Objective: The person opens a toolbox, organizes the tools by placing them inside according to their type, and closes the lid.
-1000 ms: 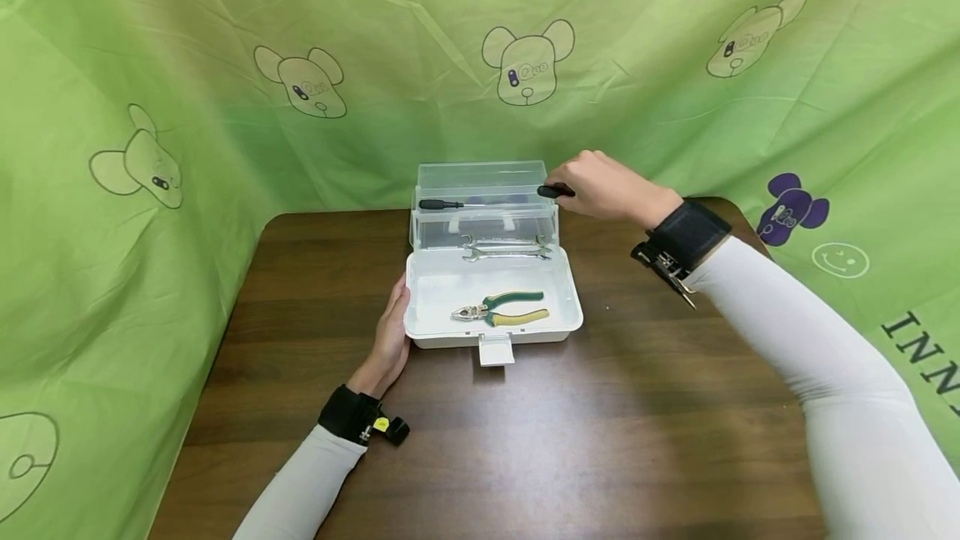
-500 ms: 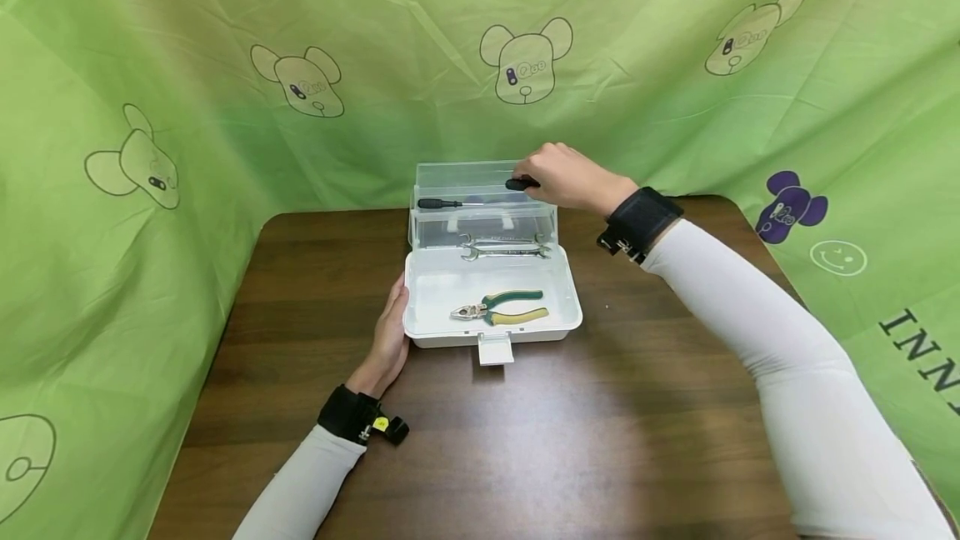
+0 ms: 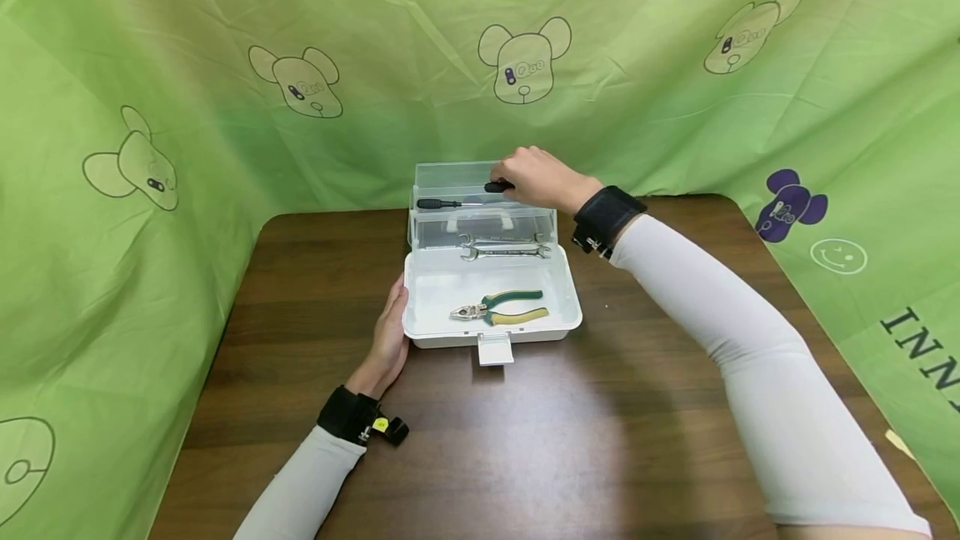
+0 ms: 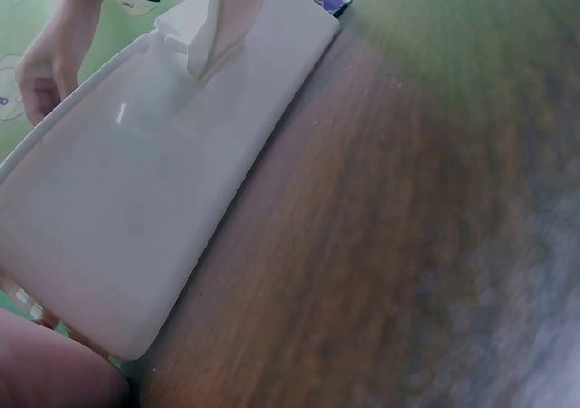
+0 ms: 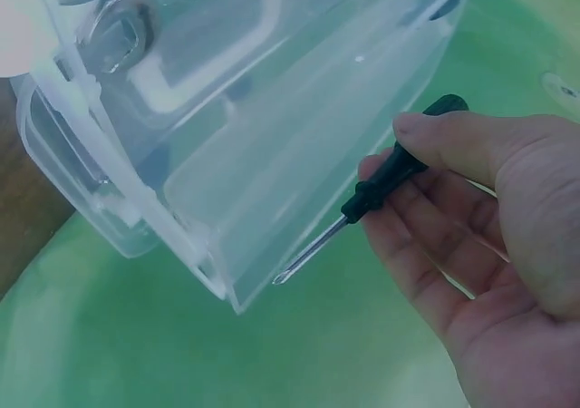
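Observation:
My right hand [image 3: 542, 179] pinches a short screwdriver with a black handle [image 5: 394, 177] between thumb and fingers. In the right wrist view its metal shaft points toward the edge of the clear plastic upper part. The white toolbox [image 3: 431, 294] stands with its clear lid [image 3: 453, 175] raised. Along its left end lies my left hand [image 3: 388, 338], touching the side with fingers extended. A longer black-handled screwdriver [image 3: 439, 203] lies in the clear upper tray. Lower down are two wrenches [image 3: 510, 253], and combination pliers [image 3: 517, 297] with green and yellow handles sit in the white base.
The toolbox latch [image 3: 495, 351] hangs over the front edge. A dark wooden table [image 3: 315, 273] supports the box, and a green printed cloth [image 3: 420, 82] surrounds it closely at the back and sides.
My right hand has moved left with the short screwdriver, from the right end of the toolbox to above the middle of its upper tray. The left hand stays in place.

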Available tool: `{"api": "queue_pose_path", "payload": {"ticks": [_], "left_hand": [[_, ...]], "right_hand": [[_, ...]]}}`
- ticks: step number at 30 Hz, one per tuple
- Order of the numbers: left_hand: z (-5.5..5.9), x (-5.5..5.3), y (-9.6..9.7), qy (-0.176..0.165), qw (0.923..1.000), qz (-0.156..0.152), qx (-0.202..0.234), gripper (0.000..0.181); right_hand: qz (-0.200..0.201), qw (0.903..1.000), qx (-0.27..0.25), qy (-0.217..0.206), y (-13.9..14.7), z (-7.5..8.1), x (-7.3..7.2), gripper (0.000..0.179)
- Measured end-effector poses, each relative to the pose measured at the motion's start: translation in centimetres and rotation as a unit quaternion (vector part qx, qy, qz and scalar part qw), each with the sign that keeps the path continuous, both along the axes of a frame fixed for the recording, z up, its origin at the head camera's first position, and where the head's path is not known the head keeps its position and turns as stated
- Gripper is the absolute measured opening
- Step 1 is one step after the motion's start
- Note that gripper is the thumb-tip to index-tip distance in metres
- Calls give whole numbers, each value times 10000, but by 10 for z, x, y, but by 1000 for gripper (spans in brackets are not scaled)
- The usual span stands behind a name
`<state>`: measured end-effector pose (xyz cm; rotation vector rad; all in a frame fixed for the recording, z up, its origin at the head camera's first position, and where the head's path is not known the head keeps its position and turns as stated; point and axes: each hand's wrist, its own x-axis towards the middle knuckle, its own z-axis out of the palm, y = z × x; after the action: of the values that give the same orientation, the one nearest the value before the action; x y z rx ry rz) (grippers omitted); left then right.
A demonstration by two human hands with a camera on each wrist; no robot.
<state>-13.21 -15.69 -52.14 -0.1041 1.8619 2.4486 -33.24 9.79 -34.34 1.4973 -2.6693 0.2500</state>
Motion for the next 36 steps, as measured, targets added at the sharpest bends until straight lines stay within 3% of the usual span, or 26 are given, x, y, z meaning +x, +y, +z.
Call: {"api": "queue_pose_path", "payload": {"ticks": [12,21,36], "left_hand": [[0,-2,-2,18,10000,45,15,57],[1,0,-1,0,10000,-11,12,58],[3,0,1,-40,10000,4,-20,58]], "right_hand": [[-96,9999,77,21,-10,-20,-8,32],[-363,9987,279,211,-12,-29,-8,30],[-449,9975,293,451,-10,-29,-9,23]]}}
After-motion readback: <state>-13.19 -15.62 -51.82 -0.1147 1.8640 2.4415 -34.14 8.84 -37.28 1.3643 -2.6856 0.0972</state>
